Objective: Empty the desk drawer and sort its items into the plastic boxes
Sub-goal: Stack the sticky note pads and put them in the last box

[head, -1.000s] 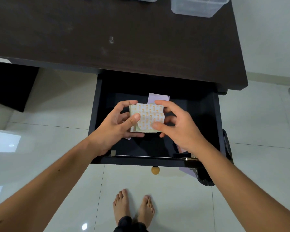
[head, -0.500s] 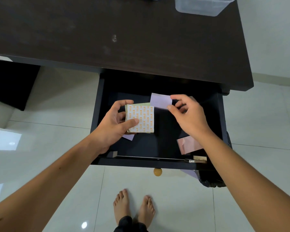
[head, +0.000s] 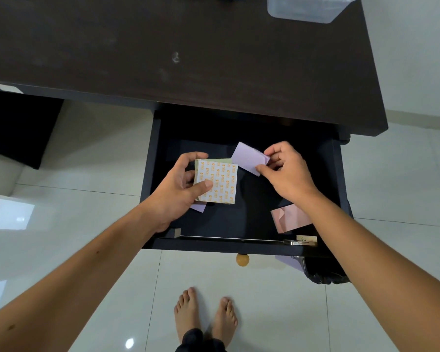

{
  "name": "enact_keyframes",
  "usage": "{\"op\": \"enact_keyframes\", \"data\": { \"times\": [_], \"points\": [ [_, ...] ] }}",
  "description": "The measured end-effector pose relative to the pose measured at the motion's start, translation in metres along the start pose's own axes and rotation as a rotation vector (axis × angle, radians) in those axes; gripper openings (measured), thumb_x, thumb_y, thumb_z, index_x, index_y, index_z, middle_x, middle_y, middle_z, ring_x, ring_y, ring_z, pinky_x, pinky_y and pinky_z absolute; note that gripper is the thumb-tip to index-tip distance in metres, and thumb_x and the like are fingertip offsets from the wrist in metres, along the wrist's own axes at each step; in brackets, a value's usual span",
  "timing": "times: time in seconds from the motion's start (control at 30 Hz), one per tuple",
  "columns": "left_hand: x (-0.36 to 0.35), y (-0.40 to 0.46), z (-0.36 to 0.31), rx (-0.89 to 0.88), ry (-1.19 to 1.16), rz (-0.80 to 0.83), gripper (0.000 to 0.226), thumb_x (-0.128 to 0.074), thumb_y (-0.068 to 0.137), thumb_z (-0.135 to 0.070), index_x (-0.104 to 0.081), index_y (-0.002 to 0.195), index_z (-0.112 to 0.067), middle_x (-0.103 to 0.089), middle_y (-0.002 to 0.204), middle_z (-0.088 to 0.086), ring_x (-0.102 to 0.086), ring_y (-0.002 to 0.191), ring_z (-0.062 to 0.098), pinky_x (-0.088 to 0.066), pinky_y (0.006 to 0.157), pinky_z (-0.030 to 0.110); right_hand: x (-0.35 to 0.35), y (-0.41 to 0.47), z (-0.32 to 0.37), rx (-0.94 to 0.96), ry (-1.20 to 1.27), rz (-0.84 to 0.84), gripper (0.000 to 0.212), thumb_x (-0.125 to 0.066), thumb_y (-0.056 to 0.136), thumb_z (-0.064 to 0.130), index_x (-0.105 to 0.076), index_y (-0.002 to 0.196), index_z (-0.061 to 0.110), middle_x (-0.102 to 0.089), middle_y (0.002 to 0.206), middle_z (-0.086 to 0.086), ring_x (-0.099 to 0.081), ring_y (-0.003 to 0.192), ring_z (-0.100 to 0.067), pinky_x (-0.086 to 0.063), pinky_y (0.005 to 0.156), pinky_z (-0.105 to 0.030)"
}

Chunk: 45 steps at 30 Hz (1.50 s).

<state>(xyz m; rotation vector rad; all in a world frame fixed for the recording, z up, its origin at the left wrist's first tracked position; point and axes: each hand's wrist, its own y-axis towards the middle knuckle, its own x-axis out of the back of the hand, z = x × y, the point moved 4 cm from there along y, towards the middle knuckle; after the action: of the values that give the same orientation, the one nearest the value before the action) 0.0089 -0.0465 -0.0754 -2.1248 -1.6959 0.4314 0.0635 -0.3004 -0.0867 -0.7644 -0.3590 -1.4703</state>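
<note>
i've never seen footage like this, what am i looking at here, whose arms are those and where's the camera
There is no machine here: the arms belong to a person wearing a wide-angle camera on the head, so the single picture looks forward and down past both forearms to the bare feet on the white tiled floor.

Below the dark wooden desk top an open black drawer is pulled out. The left hand grips a square pad of white paper with an orange printed pattern. The fingers of the right hand pinch a folded lilac paper note.

A pink folded paper lies in the drawer near its front right corner, partly hidden by the right forearm. A clear plastic box stands at the far edge of the desk, cut off by the picture.
</note>
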Motion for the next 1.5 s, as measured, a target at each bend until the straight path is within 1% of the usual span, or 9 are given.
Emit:
{"op": "enact_keyframes", "data": {
  "times": [0.13,0.3,0.47,0.77,1.0,1.1,1.23,1.4,1.5],
  "points": [
    [-0.001,0.001,0.001,0.009,0.015,0.005,0.056,-0.064,0.1,-0.001,-0.045,0.142,-0.033,-0.074,0.122,0.002,-0.071,0.116,0.018,-0.061,0.098,0.034,0.01,-0.012,0.001,-0.061,0.236,0.027,0.031,-0.076,0.093,0.008,-0.06,0.116,0.022,-0.072,0.107,-0.004,-0.075,0.091,-0.019,-0.063,0.086,-0.036],
    [0.0,0.001,0.001,-0.006,-0.004,0.001,0.056,-0.064,0.1,0.0,-0.046,0.142,-0.031,-0.076,0.119,0.003,-0.072,0.116,0.017,-0.062,0.09,0.027,0.025,-0.034,0.016,-0.037,0.512,0.126,0.031,-0.071,0.097,0.004,-0.064,0.123,0.019,-0.074,0.111,-0.008,-0.075,0.084,-0.014,-0.061,0.081,-0.026],
    [-0.003,-0.003,-0.004,-0.047,-0.002,0.059,0.059,-0.068,0.098,-0.004,-0.045,0.146,-0.029,-0.078,0.118,0.001,-0.074,0.113,0.017,-0.062,0.089,0.03,0.015,-0.04,0.029,0.051,0.487,0.277,0.029,-0.07,0.098,0.004,-0.069,0.123,0.017,-0.075,0.107,-0.011,-0.073,0.089,-0.02,-0.06,0.082,-0.029],
    [-0.003,-0.012,-0.018,-0.142,-0.104,0.089,0.073,-0.079,0.081,-0.013,-0.049,0.146,-0.026,-0.074,0.123,0.005,-0.073,0.116,0.023,-0.063,0.087,0.032,0.004,-0.038,0.049,0.176,0.379,0.294,0.026,-0.069,0.1,0.014,-0.071,0.125,0.024,-0.071,0.107,-0.005,-0.07,0.097,-0.016,-0.059,0.078,-0.029],
    [0.001,-0.02,-0.028,-0.234,-0.17,0.056,0.074,-0.083,0.074,-0.009,-0.055,0.14,-0.026,-0.071,0.126,0.013,-0.073,0.116,0.03,-0.064,0.086,0.037,0.007,-0.036,0.069,0.255,0.352,0.311,0.025,-0.07,0.1,0.018,-0.072,0.124,0.025,-0.068,0.101,-0.002,-0.065,0.103,-0.031,-0.061,0.09,-0.051],
    [0.008,-0.027,-0.031,-0.248,-0.161,0.037,0.07,-0.081,0.076,-0.01,-0.055,0.14,-0.022,-0.07,0.128,0.013,-0.071,0.119,0.028,-0.064,0.089,0.039,0.005,-0.038,0.077,0.25,0.4,0.34,0.027,-0.072,0.099,0.016,-0.072,0.125,0.024,-0.068,0.101,-0.006,-0.065,0.098,-0.024,-0.062,0.09,-0.047],
    [0.032,-0.045,-0.033,-0.254,-0.183,-0.007,0.066,-0.08,0.078,-0.007,-0.057,0.138,-0.022,-0.072,0.126,0.013,-0.074,0.113,0.026,-0.063,0.088,0.037,-0.003,-0.041,0.084,0.185,0.566,0.352,0.023,-0.068,0.101,0.016,-0.073,0.123,0.021,-0.071,0.097,0.001,-0.068,0.088,-0.014,-0.056,0.08,-0.029],
    [0.065,-0.064,-0.033,-0.273,-0.24,-0.1,0.062,-0.078,0.076,-0.006,-0.06,0.132,-0.025,-0.078,0.116,0.008,-0.076,0.097,0.022,-0.062,0.083,0.031,-0.039,-0.032,0.072,0.199,0.194,0.336,0.025,-0.082,0.09,0.019,-0.077,0.113,0.027,-0.073,0.093,-0.001,-0.063,0.077,-0.007,-0.056,0.077,-0.026],
    [0.074,-0.067,-0.032,-0.283,-0.245,-0.144,0.061,-0.078,0.077,-0.007,-0.06,0.132,-0.027,-0.079,0.116,0.006,-0.077,0.098,0.02,-0.061,0.081,0.029,-0.07,-0.029,0.063,0.271,-0.07,0.379,0.045,-0.091,0.078,0.039,-0.075,0.119,0.027,-0.063,0.098,0.009,-0.058,0.079,-0.007,-0.049,0.074,-0.027]
  ]
}}
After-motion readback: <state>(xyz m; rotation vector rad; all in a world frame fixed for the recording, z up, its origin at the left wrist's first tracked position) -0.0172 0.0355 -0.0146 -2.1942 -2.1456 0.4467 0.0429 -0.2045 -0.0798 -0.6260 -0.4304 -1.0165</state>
